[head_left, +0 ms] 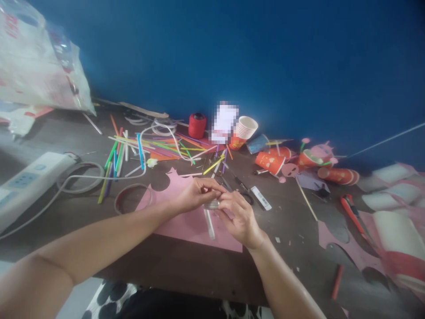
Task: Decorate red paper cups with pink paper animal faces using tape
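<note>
My left hand (195,193) and my right hand (239,215) meet over a sheet of pink paper (181,223). Both have their fingers bent in a pinch around a small pale, banded, roll-like piece (211,205); its exact kind is blurred and partly covered by the fingers. Just below it, a narrow white strip (209,225) lies over or hangs above the paper; whether it joins the piece I cannot tell. The upper edge of the pink sheet has curved cut-outs. Black-handled scissors (247,196) lie beyond my right hand.
Colourful straws (159,146), a white cable (99,176) and a power strip (29,184) are on the left. Behind stand a red thread spool (197,126), stacked paper cups (246,128) and a pixelated bright patch. Decorated cups (270,163), a red utility knife (353,212) and paper scraps lie right.
</note>
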The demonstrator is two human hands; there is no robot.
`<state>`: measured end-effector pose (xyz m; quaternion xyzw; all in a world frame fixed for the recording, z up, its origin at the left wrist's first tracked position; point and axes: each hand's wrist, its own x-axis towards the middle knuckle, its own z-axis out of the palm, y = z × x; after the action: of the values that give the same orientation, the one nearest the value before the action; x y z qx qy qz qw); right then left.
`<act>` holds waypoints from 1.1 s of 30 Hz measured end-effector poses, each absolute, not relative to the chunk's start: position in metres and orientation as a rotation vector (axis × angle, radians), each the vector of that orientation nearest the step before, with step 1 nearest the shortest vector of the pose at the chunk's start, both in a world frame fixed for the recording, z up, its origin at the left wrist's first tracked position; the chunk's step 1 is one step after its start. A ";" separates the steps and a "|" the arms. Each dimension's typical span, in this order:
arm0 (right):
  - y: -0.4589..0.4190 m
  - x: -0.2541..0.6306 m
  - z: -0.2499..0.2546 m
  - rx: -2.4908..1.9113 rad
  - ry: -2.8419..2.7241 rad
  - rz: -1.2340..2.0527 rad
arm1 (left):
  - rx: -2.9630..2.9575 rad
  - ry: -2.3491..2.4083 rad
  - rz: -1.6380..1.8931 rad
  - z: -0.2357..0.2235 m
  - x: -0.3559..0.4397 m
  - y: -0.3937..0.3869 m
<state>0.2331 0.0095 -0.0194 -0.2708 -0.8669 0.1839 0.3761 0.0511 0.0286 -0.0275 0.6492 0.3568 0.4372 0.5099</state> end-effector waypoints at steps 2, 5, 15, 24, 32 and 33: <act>0.010 0.234 -0.018 -0.694 -2.232 0.469 | 1.621 0.921 1.031 -0.025 0.050 0.030; 0.010 0.236 -0.015 -0.687 -2.272 0.486 | 1.784 0.973 0.967 -0.017 0.047 0.032; 0.010 0.236 -0.012 -0.695 -2.455 0.402 | 2.414 0.928 0.613 0.022 0.033 0.030; 0.008 0.235 -0.012 -0.713 -2.434 0.427 | 2.339 1.006 0.646 0.026 0.039 0.023; 0.008 0.235 -0.011 -0.676 -2.394 0.460 | 1.868 1.090 0.869 0.007 0.038 0.036; 0.008 0.235 -0.012 -0.667 -2.368 0.474 | 1.706 1.099 0.876 0.006 0.038 0.039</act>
<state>0.2354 0.0075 -0.0117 -0.2529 -0.8978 0.1796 0.3128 0.0380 0.0387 0.0061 0.6898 0.4443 0.3541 0.4488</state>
